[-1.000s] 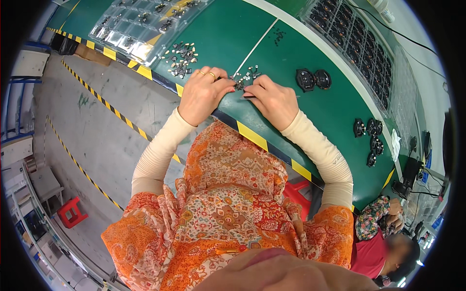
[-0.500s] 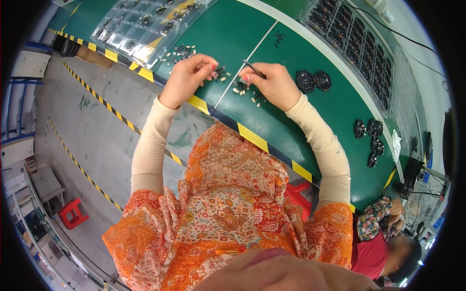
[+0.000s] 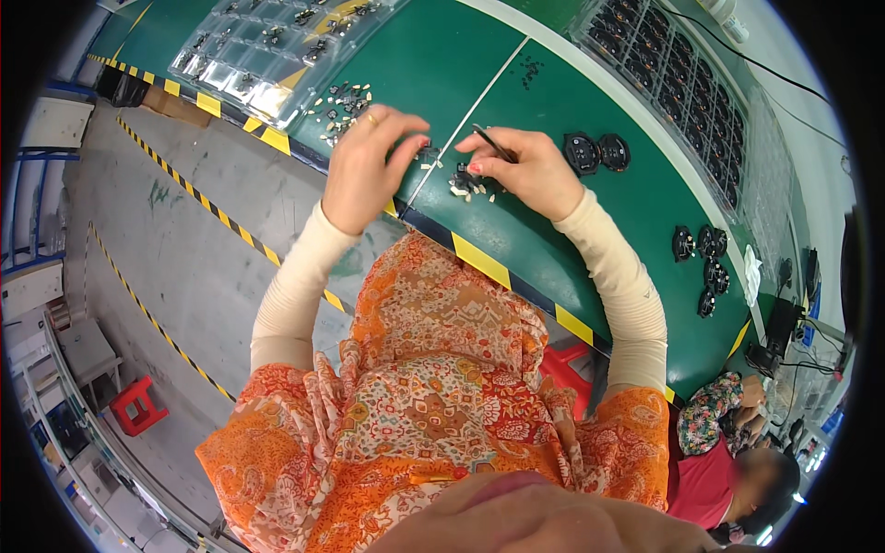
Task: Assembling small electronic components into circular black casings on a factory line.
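My left hand (image 3: 373, 164) hovers over the green table, thumb and index finger apart, beside a few small black and white parts (image 3: 431, 158). Whether a fingertip touches one is hard to see. My right hand (image 3: 525, 166) is closed round a slim black tool (image 3: 493, 142), its kind not clear, which slants up to the left. Just beneath the right fingertips sits a small cluster of black pieces with cream ends (image 3: 472, 182). Another loose pile of such pieces (image 3: 341, 106) is spread beyond my left hand.
A clear compartment tray (image 3: 267, 55) with small parts stands at the far left. Two round black housings (image 3: 595, 153) lie right of my right hand, and several more (image 3: 708, 253) farther right. Tiny black bits (image 3: 528, 72) lie farther back. A tray of black units (image 3: 673, 88) stands beyond; another person (image 3: 710, 461) sits lower right.
My left hand has drawn nearer and turned, its thumb and finger parting from a pinch over the small parts. My right hand has shifted slightly right and nearer, still holding the slim tool.
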`<state>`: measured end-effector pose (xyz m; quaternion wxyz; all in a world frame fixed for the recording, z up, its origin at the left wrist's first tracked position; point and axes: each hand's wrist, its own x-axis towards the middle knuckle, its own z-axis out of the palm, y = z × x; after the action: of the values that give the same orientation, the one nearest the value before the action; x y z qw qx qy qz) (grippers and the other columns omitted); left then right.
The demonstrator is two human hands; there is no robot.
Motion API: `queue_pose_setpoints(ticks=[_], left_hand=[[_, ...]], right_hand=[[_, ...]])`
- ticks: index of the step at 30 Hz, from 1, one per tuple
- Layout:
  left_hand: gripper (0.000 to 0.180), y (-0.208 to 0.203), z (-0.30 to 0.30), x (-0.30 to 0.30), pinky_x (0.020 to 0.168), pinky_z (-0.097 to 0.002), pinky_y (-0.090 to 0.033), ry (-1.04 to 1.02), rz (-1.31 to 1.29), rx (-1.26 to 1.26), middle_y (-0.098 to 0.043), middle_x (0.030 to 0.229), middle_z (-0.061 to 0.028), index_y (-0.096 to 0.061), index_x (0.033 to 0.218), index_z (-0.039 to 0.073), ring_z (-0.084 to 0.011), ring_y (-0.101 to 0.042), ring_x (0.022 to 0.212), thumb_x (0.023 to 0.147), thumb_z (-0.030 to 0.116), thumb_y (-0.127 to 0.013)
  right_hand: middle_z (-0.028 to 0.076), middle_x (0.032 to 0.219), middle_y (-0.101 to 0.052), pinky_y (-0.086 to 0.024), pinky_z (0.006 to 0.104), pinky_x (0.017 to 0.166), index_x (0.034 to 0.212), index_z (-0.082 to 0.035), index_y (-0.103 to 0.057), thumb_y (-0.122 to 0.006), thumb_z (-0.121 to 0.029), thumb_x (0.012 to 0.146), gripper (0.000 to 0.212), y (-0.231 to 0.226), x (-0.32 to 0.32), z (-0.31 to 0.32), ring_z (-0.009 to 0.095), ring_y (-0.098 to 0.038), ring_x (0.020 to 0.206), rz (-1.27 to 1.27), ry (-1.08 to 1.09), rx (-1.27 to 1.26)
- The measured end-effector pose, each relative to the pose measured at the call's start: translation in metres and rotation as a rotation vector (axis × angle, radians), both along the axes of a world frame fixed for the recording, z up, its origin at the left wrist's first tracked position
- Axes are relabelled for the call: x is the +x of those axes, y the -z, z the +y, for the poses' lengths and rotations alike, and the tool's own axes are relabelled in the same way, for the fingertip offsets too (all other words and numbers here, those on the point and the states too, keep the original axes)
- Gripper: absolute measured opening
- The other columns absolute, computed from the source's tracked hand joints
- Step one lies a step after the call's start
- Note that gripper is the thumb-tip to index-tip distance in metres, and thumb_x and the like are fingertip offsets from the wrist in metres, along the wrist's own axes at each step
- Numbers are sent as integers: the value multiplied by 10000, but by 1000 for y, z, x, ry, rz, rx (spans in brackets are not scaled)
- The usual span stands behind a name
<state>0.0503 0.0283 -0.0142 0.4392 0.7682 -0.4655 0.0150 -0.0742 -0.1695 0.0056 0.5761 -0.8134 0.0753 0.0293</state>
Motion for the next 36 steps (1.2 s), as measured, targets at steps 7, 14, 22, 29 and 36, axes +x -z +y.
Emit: queue_pose_setpoints(ticks=[7, 14, 22, 29, 36], left_hand=[[192, 12, 14, -35, 730, -371, -479, 31, -223, -70, -634, 889, -68, -713, 987, 65, -259, -614, 848, 799, 39, -742], [201, 17, 1, -39, 776, -371, -456, 7, -263, -55, -631, 926, -57, -723, 1016, 70, -250, -597, 880, 816, 59, -732], [213, 16, 4, -47, 777, -361, -457, -2, -206, -37, -646, 944, -62, -734, 1020, 61, -248, -593, 875, 808, 38, -734], [261, 15, -6, -60, 839, -388, -466, 108, -241, -49, -672, 1025, -61, -728, 1051, 51, -261, -603, 926, 791, 26, -733], [344, 14, -50, -78, 1054, -487, -384, 179, -410, 169, -627, 1267, -55, -687, 1125, 34, -269, -549, 1131, 818, 181, -734]], right_hand=[[109, 925, -677, -520, 308, 742, 1046, -37, -725, -712, -68, 858, 192, 8, -27, -1, 230, -675, 818, -214, 38, -445], [121, 934, -666, -521, 354, 709, 1028, -49, -717, -680, -116, 887, 161, 24, -3, -11, 303, -663, 806, -338, 29, -714], [140, 918, -701, -528, 341, 728, 1041, -7, -714, -658, -177, 922, 215, 14, 12, -29, 302, -683, 778, -231, 37, -663], [230, 1231, -628, -515, 377, 921, 1153, 100, -645, -262, -411, 1088, 642, -3, -39, -51, 249, -644, 979, -285, 313, 718], [164, 1041, -667, -460, 339, 857, 1122, 104, -662, -290, -434, 1075, 656, 23, -88, -81, 193, -572, 916, -172, 496, 601]])
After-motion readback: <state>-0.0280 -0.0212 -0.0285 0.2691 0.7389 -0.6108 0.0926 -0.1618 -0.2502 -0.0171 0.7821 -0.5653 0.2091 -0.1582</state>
